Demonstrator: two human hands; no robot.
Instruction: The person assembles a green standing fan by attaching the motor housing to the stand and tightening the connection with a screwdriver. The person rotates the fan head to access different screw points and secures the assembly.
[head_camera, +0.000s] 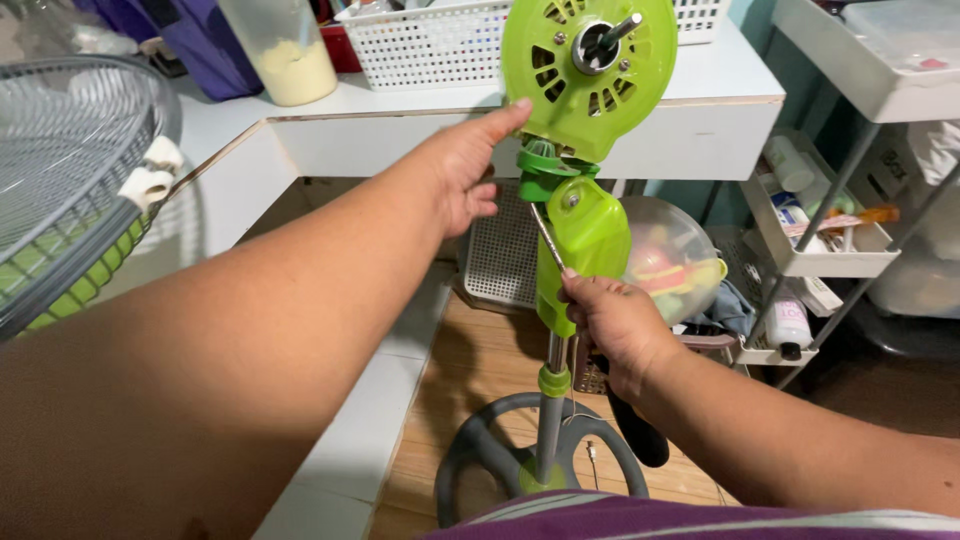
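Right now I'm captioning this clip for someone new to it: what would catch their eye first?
A bright green fan motor housing, grille and blades off, stands at top centre on its pole. The left hand steadies it from the side, while the right hand works a screwdriver at the green neck. The detached fan grille lies far left.

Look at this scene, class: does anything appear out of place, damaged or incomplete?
Yes. The green plastic fan motor housing has a bare metal shaft, with no blades or guard fitted. The grey wire fan guard lies apart on the white counter. The left hand steadies the housing; the right hand holds a thin metal tool.
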